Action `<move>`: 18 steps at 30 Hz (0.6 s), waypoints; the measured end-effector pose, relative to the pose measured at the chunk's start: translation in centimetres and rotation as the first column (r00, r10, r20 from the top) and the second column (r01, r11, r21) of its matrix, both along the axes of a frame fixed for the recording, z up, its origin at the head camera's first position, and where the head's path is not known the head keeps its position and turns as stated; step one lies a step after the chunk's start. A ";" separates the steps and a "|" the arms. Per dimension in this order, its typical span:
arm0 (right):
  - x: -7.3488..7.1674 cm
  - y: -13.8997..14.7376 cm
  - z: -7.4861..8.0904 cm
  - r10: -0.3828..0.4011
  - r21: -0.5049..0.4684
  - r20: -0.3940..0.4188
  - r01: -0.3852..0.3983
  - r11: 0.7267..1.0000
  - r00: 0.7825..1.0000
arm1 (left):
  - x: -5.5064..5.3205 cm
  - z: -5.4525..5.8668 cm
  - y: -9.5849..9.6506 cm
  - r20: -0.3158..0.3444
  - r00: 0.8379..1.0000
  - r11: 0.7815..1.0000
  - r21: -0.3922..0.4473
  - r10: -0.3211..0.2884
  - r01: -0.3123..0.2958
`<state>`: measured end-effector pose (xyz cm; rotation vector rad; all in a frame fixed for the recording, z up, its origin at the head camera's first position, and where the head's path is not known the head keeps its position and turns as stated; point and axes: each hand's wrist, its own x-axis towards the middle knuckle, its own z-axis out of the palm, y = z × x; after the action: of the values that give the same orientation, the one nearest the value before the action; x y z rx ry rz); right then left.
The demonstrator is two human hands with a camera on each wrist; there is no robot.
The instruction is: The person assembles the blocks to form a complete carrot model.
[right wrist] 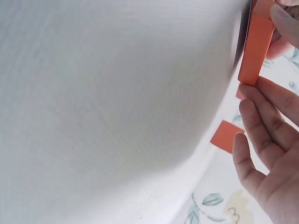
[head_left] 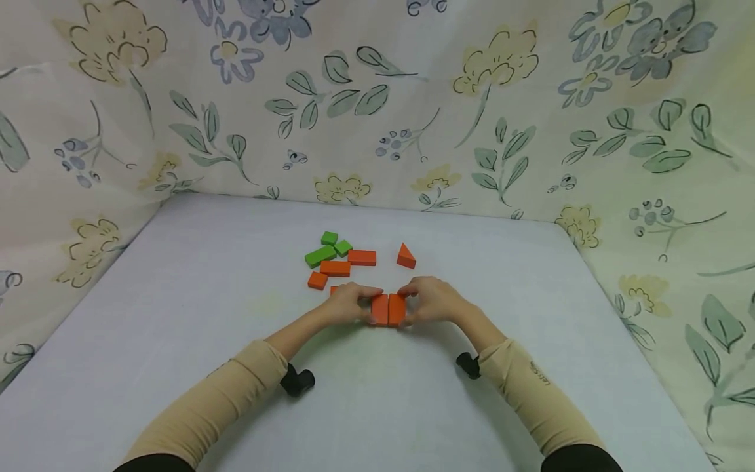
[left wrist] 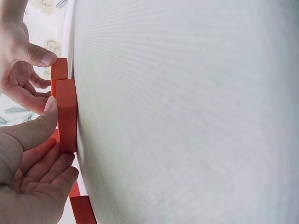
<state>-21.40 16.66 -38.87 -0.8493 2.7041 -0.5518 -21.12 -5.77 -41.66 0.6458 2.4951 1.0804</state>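
Two orange blocks stand side by side near the middle of the table, with a thin dark seam between them in the head view. My left hand (head_left: 345,304) holds the left orange block (head_left: 379,310) by its outer side, thumb toward me and fingers beyond. On the other side, my right hand (head_left: 438,300) grips the right orange block (head_left: 397,310) between thumb and fingers. The left wrist view shows the left block (left wrist: 67,116) between thumb and fingertips. In the right wrist view, fingertips touch one end of the right block (right wrist: 256,49).
Beyond my hands lie an orange triangular block (head_left: 406,256), orange rectangular blocks (head_left: 362,258) (head_left: 335,268), a small orange block (head_left: 317,280) and green blocks (head_left: 320,256). Another orange block (head_left: 333,289) is partly hidden behind my left hand. Floral cloth (head_left: 425,131) hangs behind the white table (head_left: 377,406).
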 end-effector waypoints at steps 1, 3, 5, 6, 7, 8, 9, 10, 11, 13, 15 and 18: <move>0.0 -0.1 0.0 0.003 0.004 -0.002 -0.003 1.000 1.000 | 0.0 0.0 0.0 0.001 1.000 1.000 0.002 -0.001 0.001; 0.0 -0.2 -0.1 0.007 0.014 -0.005 -0.006 1.000 1.000 | -0.1 0.0 0.0 0.004 1.000 1.000 0.006 -0.002 0.002; 0.0 -0.3 -0.1 0.008 0.020 -0.003 -0.008 1.000 1.000 | -0.1 0.0 0.0 0.007 1.000 1.000 0.007 -0.004 0.004; -0.1 -0.4 -0.1 0.008 0.023 -0.003 -0.008 1.000 1.000 | -0.1 0.0 0.0 0.008 1.000 1.000 0.006 -0.005 0.005; -0.1 -0.4 -0.1 0.008 0.024 -0.002 -0.008 1.000 1.000 | -0.1 0.0 0.0 0.010 1.000 1.000 0.005 -0.006 0.005; -0.1 -0.4 -0.2 0.010 0.026 -0.003 -0.010 1.000 1.000 | -0.1 0.1 0.0 0.012 1.000 1.000 0.005 -0.006 0.006; -0.1 -0.4 -0.2 0.011 0.027 -0.004 -0.011 1.000 1.000 | -0.1 0.1 0.0 0.012 1.000 1.000 0.002 -0.006 0.006; -0.2 -0.4 -0.2 0.012 0.029 -0.005 -0.012 0.999 1.000 | 0.0 0.2 0.0 0.013 1.000 1.000 0.002 -0.007 0.007; -0.2 -0.4 -0.2 0.013 0.033 -0.008 -0.012 0.999 1.000 | 0.0 0.3 0.0 0.013 1.000 1.000 0.001 -0.007 0.007; -0.2 -0.5 -0.3 0.014 0.036 -0.016 -0.014 0.999 1.000 | 0.1 0.4 0.0 0.014 1.000 1.000 0.001 -0.004 0.004; -0.3 -0.5 -0.4 0.013 0.038 -0.023 -0.012 0.999 1.000 | 0.1 0.5 -0.1 0.017 1.000 1.000 0.004 0.001 -0.001; -0.3 -0.6 -0.5 0.009 0.038 -0.029 -0.008 0.999 1.000 | 0.2 0.4 -0.2 0.008 1.000 1.000 0.003 0.004 -0.004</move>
<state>-21.67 16.04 -39.38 -0.8650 2.7272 -0.4882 -20.87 -5.93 -41.22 0.6363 2.4898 1.0868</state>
